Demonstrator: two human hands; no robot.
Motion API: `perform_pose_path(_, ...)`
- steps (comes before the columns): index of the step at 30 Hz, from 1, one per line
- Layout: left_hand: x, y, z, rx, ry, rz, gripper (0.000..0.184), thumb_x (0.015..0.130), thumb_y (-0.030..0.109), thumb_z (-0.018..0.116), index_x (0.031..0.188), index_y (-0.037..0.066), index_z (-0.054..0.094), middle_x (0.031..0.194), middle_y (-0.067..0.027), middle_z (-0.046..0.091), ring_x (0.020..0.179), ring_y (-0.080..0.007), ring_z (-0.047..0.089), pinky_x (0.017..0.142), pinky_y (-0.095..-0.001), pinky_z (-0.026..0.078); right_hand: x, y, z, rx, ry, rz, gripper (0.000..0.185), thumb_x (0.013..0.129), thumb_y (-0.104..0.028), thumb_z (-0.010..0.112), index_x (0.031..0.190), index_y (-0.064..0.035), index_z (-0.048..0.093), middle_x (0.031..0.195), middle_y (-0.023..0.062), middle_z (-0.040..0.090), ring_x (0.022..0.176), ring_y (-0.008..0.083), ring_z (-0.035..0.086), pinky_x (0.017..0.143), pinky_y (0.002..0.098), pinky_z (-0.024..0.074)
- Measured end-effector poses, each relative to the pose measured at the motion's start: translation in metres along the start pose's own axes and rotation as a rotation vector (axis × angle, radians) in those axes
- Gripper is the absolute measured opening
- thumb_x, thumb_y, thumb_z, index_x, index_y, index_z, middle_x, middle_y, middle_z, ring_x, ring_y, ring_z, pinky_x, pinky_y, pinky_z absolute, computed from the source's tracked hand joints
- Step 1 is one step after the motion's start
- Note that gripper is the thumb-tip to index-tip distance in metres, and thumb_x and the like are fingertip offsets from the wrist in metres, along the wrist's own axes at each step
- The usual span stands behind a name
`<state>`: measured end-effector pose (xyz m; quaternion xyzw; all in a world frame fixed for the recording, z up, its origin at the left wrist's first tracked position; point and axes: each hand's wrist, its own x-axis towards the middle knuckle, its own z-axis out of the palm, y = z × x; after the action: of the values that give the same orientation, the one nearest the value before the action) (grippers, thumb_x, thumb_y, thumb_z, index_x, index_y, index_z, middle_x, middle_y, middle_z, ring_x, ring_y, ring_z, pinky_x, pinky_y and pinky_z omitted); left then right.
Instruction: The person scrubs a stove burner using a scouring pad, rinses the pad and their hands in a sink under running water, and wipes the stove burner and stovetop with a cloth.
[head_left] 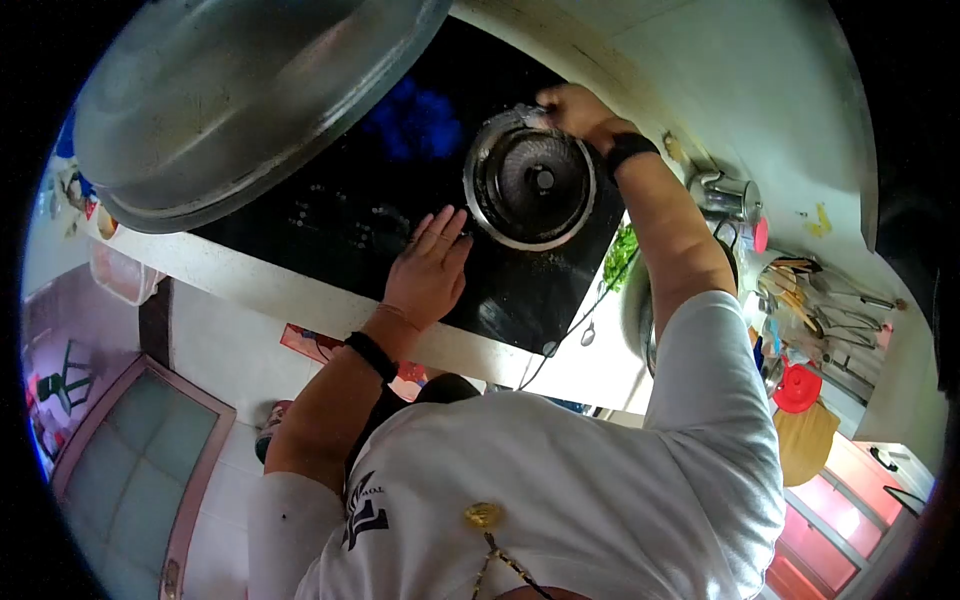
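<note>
Right hand (pixel 577 109) at burner (pixel 518 190), left hand (pixel 427 268) (flat)

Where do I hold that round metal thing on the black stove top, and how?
Probably by the rim of the round metal thing, coming from its far right side, where the right hand is. That rim makes a bright ring around a darker middle, so a grip could likely close over its edge. I can't tell whether it lifts off.

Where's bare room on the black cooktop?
Between the large metal vessel and the metal-rimmed disc, the cooktop looks mostly bare; also toward the near edge, right of the left hand. Crowded: disc's far rim, by the right hand.
</note>
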<state>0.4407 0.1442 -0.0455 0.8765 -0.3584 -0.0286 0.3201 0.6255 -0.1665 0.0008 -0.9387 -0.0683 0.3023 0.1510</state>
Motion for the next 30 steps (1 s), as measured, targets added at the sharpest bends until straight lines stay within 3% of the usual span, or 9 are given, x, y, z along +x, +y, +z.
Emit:
perform_pose_path(2, 0.000, 0.004, 0.005, -0.002, 0.001, 0.007, 0.028, 0.091, 0.011, 0.059, 0.118, 0.002, 0.064, 0.150, -0.0161, 0.047, 0.143, -0.0321, 0.040, 0.119, -0.0459, 0.034, 0.001, -0.024, 0.009, -0.079, 0.177, -0.237, 0.028, 0.086, -0.016, 0.073, 0.112, -0.0061, 0.071, 0.110, 0.0201, 0.071, 0.101, 0.0344, 0.068, 0.087, 0.0412, 0.0519)
perform_pose_path(3, -0.001, 0.003, 0.006, -0.003, 0.014, 0.012, 0.028, 0.091, 0.011, 0.059, 0.118, 0.002, 0.064, 0.151, -0.0161, 0.046, 0.143, -0.0322, 0.040, 0.119, -0.0458, 0.034, 0.018, -0.032, 0.024, -0.002, 0.118, -0.275, 0.028, 0.085, -0.014, 0.073, 0.111, -0.0041, 0.069, 0.107, 0.0200, 0.071, 0.096, 0.0341, 0.068, 0.086, 0.0412, 0.0520)
perform_pose_path(6, -0.004, 0.004, 0.002, 0.005, -0.004, 0.010, 0.029, 0.091, 0.012, 0.060, 0.118, 0.002, 0.064, 0.152, -0.0158, 0.045, 0.144, -0.0322, 0.040, 0.120, -0.0457, 0.033, 0.006, -0.048, 0.009, -0.134, 0.012, -0.139, 0.035, 0.084, -0.024, 0.076, 0.114, -0.0072, 0.069, 0.109, 0.0197, 0.071, 0.100, 0.0335, 0.067, 0.088, 0.0436, 0.0509)
perform_pose_path(8, 0.002, 0.001, 0.001, 0.007, -0.009, -0.005, 0.029, 0.091, 0.012, 0.060, 0.118, 0.002, 0.064, 0.152, -0.0155, 0.045, 0.144, -0.0320, 0.039, 0.120, -0.0457, 0.033, 0.000, -0.012, 0.006, -0.152, 0.155, -0.050, 0.036, 0.085, -0.024, 0.076, 0.117, -0.0089, 0.070, 0.116, 0.0188, 0.070, 0.102, 0.0333, 0.067, 0.091, 0.0424, 0.0505)
perform_pose_path(13, 0.000, 0.004, 0.001, 0.004, 0.023, -0.005, 0.027, 0.090, 0.011, 0.061, 0.116, 0.002, 0.066, 0.152, -0.0149, 0.045, 0.144, -0.0296, 0.039, 0.120, -0.0446, 0.032, 0.014, -0.024, 0.020, -0.067, 0.194, -0.060, 0.042, 0.087, -0.010, 0.069, 0.129, -0.0102, 0.067, 0.125, 0.0207, 0.066, 0.118, 0.0353, 0.063, 0.101, 0.0416, 0.0492)
perform_pose_path(14, 0.001, 0.004, 0.002, 0.007, 0.027, -0.011, 0.027, 0.090, 0.011, 0.061, 0.116, 0.002, 0.066, 0.152, -0.0149, 0.045, 0.144, -0.0296, 0.039, 0.120, -0.0446, 0.032, 0.011, -0.036, 0.024, -0.106, 0.212, -0.107, 0.039, 0.081, -0.016, 0.076, 0.118, -0.0056, 0.069, 0.113, 0.0204, 0.070, 0.107, 0.0390, 0.065, 0.092, 0.0421, 0.0521)
perform_pose_path(16, 0.000, 0.005, 0.002, -0.005, 0.054, -0.014, 0.026, 0.090, 0.010, 0.061, 0.114, 0.002, 0.066, 0.151, -0.0148, 0.047, 0.143, -0.0293, 0.040, 0.120, -0.0442, 0.033, 0.004, -0.046, 0.022, -0.240, 0.242, -0.076, 0.033, 0.082, -0.016, 0.075, 0.112, -0.0037, 0.070, 0.110, 0.0205, 0.070, 0.105, 0.0400, 0.065, 0.091, 0.0439, 0.0524)
perform_pose_path(22, 0.000, 0.002, 0.003, -0.035, 0.125, 0.028, 0.025, 0.088, 0.006, 0.062, 0.112, 0.001, 0.067, 0.145, -0.0178, 0.053, 0.140, -0.0322, 0.045, 0.118, -0.0450, 0.035, -0.035, -0.067, 0.042, -0.163, 0.549, -0.001, 0.027, 0.083, -0.009, 0.064, 0.109, -0.0025, 0.067, 0.109, 0.0243, 0.069, 0.101, 0.0420, 0.066, 0.090, 0.0476, 0.0534)
perform_pose_path(30, -0.001, 0.002, 0.001, -0.042, 0.137, 0.052, 0.028, 0.084, 0.007, 0.063, 0.110, 0.000, 0.068, 0.142, -0.0193, 0.055, 0.138, -0.0324, 0.047, 0.118, -0.0447, 0.034, -0.015, -0.099, 0.087, -0.333, 0.553, 0.070, 0.021, 0.085, -0.010, 0.058, 0.101, -0.0050, 0.070, 0.108, 0.0190, 0.071, 0.104, 0.0371, 0.066, 0.093, 0.0435, 0.0527)
